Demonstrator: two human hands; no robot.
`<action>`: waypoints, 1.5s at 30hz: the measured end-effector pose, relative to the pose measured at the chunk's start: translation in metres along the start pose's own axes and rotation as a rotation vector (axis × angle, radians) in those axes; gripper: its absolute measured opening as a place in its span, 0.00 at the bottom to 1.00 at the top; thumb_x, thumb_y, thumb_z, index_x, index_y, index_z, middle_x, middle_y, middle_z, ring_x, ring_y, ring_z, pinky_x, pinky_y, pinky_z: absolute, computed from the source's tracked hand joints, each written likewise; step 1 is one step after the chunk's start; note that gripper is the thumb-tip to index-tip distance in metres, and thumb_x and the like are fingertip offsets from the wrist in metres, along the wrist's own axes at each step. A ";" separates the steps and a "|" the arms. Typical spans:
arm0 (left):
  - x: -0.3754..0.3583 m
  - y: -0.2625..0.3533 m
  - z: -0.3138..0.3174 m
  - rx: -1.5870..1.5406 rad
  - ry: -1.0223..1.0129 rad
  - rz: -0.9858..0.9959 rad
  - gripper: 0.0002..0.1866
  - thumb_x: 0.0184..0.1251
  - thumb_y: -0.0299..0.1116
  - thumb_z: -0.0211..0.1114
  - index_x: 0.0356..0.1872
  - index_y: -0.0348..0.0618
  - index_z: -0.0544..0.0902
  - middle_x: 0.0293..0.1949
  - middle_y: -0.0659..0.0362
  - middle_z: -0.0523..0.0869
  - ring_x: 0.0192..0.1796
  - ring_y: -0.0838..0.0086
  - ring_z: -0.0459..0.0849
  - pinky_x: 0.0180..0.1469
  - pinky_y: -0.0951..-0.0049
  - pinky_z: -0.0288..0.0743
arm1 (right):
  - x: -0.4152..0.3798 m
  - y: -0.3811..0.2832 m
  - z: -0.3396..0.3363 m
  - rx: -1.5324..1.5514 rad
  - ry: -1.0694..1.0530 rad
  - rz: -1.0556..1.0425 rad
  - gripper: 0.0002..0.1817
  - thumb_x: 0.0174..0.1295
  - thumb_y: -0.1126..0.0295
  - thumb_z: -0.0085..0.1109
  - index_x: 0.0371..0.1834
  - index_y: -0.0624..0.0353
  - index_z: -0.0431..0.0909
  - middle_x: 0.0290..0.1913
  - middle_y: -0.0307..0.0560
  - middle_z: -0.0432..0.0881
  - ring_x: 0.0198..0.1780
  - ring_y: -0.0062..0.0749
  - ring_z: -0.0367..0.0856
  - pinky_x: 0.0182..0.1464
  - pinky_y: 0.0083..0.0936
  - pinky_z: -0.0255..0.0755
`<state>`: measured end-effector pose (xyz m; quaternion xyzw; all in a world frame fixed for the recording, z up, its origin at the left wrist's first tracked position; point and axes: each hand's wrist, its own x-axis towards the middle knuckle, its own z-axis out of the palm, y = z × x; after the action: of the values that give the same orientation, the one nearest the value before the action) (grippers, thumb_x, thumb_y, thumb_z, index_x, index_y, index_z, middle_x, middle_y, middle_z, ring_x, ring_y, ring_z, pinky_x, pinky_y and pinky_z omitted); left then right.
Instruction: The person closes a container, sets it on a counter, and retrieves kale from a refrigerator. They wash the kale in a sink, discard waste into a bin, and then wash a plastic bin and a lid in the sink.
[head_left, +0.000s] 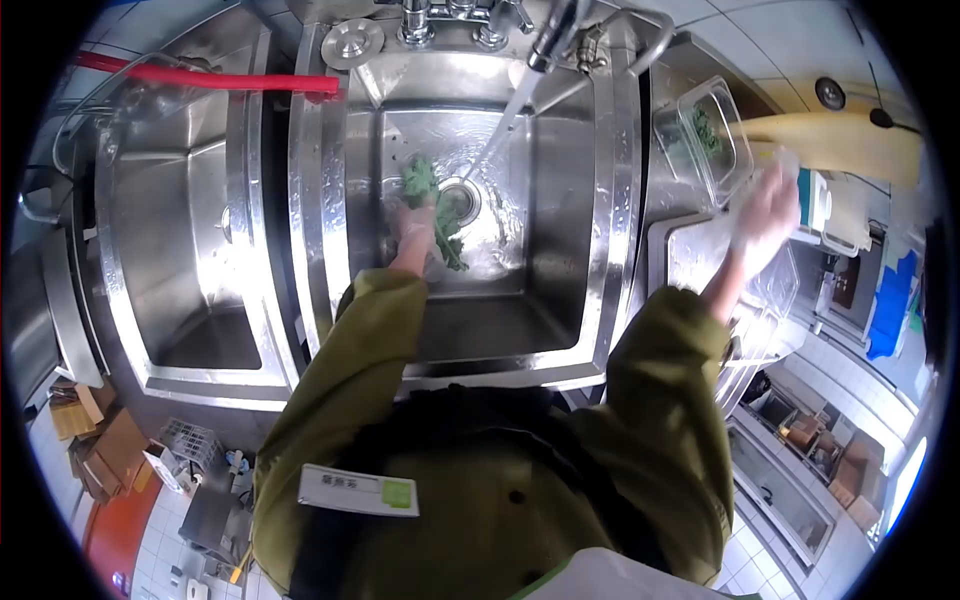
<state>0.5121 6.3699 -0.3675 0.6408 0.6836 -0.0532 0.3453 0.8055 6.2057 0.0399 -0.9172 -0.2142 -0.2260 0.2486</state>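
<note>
In the head view, my left hand [414,228] is down in the steel sink [560,230], its fingers wrapped round some curly green leaves that look like kale [421,178]. The leaves stick out above and to the right of the hand, beside the drain [461,203]. Water runs from the faucet [545,50] toward the drain. Off to the right, my right hand [768,215] is raised by the edge of a clear plastic container [718,150] with green leaves [704,132] inside. Blur hides its fingers. Both hands seem to wear thin clear gloves.
A second sink basin [180,250] lies to the left, with a red hose [235,82] across its top. A drain strainer [352,43] sits on the back ledge. At the right are a metal tray [690,250] and a yellowish board or counter [850,140].
</note>
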 end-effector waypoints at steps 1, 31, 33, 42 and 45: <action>0.013 -0.005 0.026 -0.024 0.001 -0.014 0.29 0.47 0.57 0.57 0.42 0.42 0.79 0.41 0.50 0.81 0.48 0.59 0.77 0.50 0.66 0.70 | -0.018 -0.002 -0.003 0.040 0.069 -0.018 0.16 0.60 0.61 0.49 0.40 0.64 0.74 0.32 0.56 0.79 0.34 0.47 0.77 0.36 0.32 0.70; -0.077 0.132 -0.124 -0.414 -0.542 0.363 0.21 0.52 0.42 0.60 0.42 0.37 0.77 0.37 0.48 0.81 0.39 0.64 0.79 0.43 0.66 0.69 | -0.252 -0.023 0.215 1.025 -0.887 1.011 0.21 0.47 0.67 0.54 0.46 0.65 0.72 0.35 0.49 0.79 0.35 0.34 0.76 0.38 0.27 0.68; -0.076 0.122 -0.106 -0.669 -0.537 0.254 0.20 0.52 0.42 0.61 0.42 0.38 0.78 0.37 0.49 0.81 0.40 0.65 0.80 0.43 0.67 0.69 | -0.244 -0.024 0.213 0.790 -0.900 0.689 0.22 0.46 0.67 0.56 0.46 0.65 0.71 0.34 0.47 0.79 0.33 0.32 0.75 0.37 0.25 0.68; -0.087 0.155 -0.125 -0.312 -0.100 0.558 0.21 0.50 0.39 0.62 0.41 0.33 0.76 0.37 0.45 0.81 0.41 0.57 0.80 0.44 0.66 0.71 | -0.198 -0.058 0.165 0.922 -0.877 0.699 0.26 0.43 0.65 0.61 0.46 0.68 0.72 0.36 0.52 0.79 0.37 0.30 0.76 0.41 0.25 0.68; -0.107 0.158 -0.148 -0.136 -0.162 0.731 0.24 0.50 0.39 0.61 0.48 0.37 0.72 0.40 0.44 0.80 0.43 0.57 0.79 0.46 0.68 0.70 | -0.192 -0.051 0.192 0.929 -0.853 0.774 0.31 0.44 0.62 0.62 0.48 0.76 0.69 0.43 0.60 0.77 0.45 0.35 0.75 0.47 0.27 0.66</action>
<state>0.5898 6.3836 -0.1394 0.8117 0.3825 0.0684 0.4362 0.6844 6.2976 -0.1905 -0.7356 -0.0270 0.3678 0.5683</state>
